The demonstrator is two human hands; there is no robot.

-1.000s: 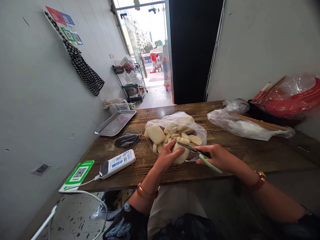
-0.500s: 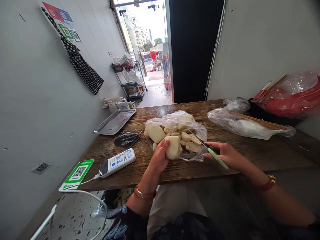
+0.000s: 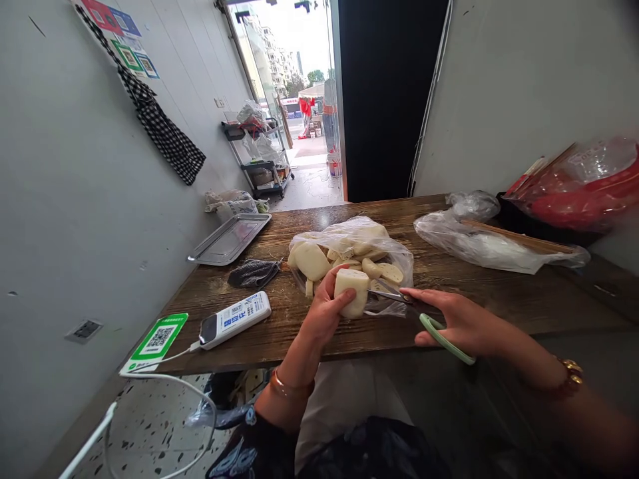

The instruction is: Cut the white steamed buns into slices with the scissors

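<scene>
My left hand (image 3: pixel 327 307) grips a pale steamed bun (image 3: pixel 352 307) above the table's near edge, its cut-looking top face upward. In my right hand (image 3: pixel 462 320) is a pair of scissors (image 3: pixel 444 339) with light green handles. Their blades point left and reach the bun's right side; whether they have entered it I cannot tell. Just beyond both hands lies an open clear plastic bag (image 3: pixel 357 229) holding whole buns (image 3: pixel 310 261) and cut slices (image 3: pixel 390 272).
On the wooden table (image 3: pixel 294 336) a grey cloth (image 3: pixel 254 273), a metal tray (image 3: pixel 230 241) and a white device (image 3: pixel 235 320) with a cable lie left. A plastic bag with sticks (image 3: pixel 489 245) and a red bag (image 3: pixel 574 206) are right.
The bun has turned in my left hand, bringing its top face into view. My right hand has opened the scissors' handles and brought the blades down and left to the bun.
</scene>
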